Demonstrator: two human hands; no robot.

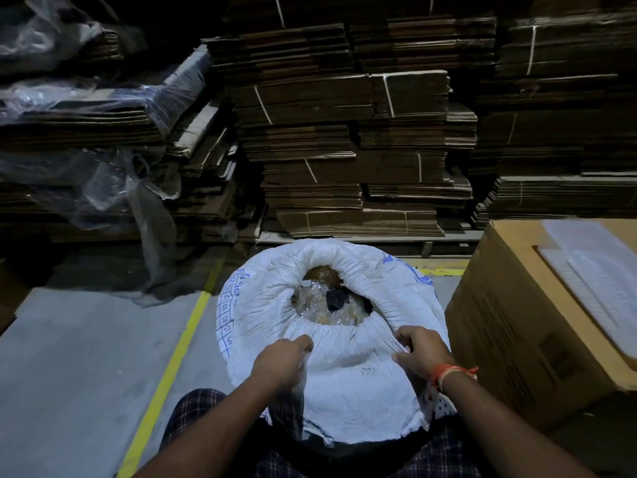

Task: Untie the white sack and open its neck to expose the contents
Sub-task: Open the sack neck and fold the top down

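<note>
Beyond both hands' grip, white sack (331, 326) neck gapes.

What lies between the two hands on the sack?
In the head view, only bunched white sack fabric spans from left hand to right hand; both grip it.

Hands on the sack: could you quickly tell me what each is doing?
Left hand: closed, gripping the white sack's near rim.
Right hand: closed, gripping the rim.
</note>
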